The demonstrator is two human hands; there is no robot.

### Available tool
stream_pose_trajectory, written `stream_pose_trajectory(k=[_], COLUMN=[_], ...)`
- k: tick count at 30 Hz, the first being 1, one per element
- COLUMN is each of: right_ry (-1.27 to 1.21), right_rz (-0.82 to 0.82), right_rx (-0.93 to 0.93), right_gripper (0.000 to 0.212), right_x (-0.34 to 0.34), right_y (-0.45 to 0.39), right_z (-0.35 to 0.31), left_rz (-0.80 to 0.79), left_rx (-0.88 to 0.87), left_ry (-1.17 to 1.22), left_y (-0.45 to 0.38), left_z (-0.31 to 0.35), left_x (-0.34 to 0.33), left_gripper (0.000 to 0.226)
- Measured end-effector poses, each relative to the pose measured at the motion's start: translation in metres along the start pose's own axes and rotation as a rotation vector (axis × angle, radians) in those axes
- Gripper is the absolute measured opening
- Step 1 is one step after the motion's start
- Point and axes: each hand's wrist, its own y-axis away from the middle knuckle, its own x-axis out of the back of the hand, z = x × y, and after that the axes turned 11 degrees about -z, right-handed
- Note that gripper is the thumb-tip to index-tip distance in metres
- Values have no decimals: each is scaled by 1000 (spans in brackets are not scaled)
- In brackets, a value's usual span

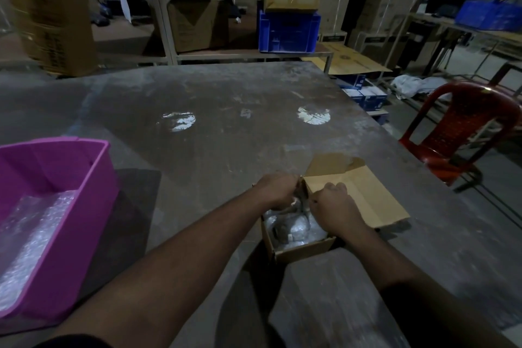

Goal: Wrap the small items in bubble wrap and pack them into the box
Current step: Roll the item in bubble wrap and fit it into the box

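Dusty grey table (226,110) fills the middle, with a small brown cardboard box (303,253) at lower middle holding shiny, bumpy bubble wrap (299,230). Left hand (278,188) and right hand (336,207) both curl around the wrap. Pink plastic tub (93,178) sits at left.

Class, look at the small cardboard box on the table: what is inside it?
Inside the cardboard box lie bundles of bubble wrap. What they wrap is covered. The left hand and right hand hide the far part of the box.
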Motion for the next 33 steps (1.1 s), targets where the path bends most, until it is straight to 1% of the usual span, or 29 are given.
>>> stream_pose_trajectory(k=[2,4,6,7,9,10,12,15,16,18,20,22,24,26,29,33], right_ry=[-24,-30,-47,-52,-39,-34,-29,-96,-101,-73,23,147,211,206,172,80], right_rz=[88,145,174,170,140,136,146,250,253,191,113,68,38,20,3,12], right_rx=[-6,10,20,22,12,16,20,35,47,103,141,162,174,179,161,133], right_gripper=[29,33,45,45,30,25,23,12,15,25,24,23,23,26,29,28], right_x=[-2,-6,-10,-10,-10,-9,-8,-7,-8,-9,-8,-6,-5,-5,-2,-1], right_y=[8,17,25,29,36,39,43,51,54,62,68,70,70,69,69,74], right_z=[4,5,4,3,1,0,-1,1,1,0,-4,-6,-7,-8,-10,-9], left_rz=[41,44,41,36,31,32,34,44,50,62,72,74,63,44,16,28], left_rx=[2,-6,-3,3,11,15,25,27,30,35,38,27,23,28,21,-18], left_ry=[25,10,-13,-27,-69,-88,-114,-139,-155,-195,-221,-240,-260,-275,-238,-152], left_y=[1,2,1,0,-3,-4,-4,-5,-5,-5,-5,-6,-6,-4,1,8], left_z=[-3,-4,-5,-5,-5,-5,-4,-2,-2,-1,0,0,-2,-2,-1,-4], left_x=[-1,-2,-3,-4,-7,-9,-13,-16,-17,-17,-17,-18,-18,-18,-15,-12], left_gripper=[42,44,39,34,27,27,32,37,37,36,33,36,39,41,47,58])
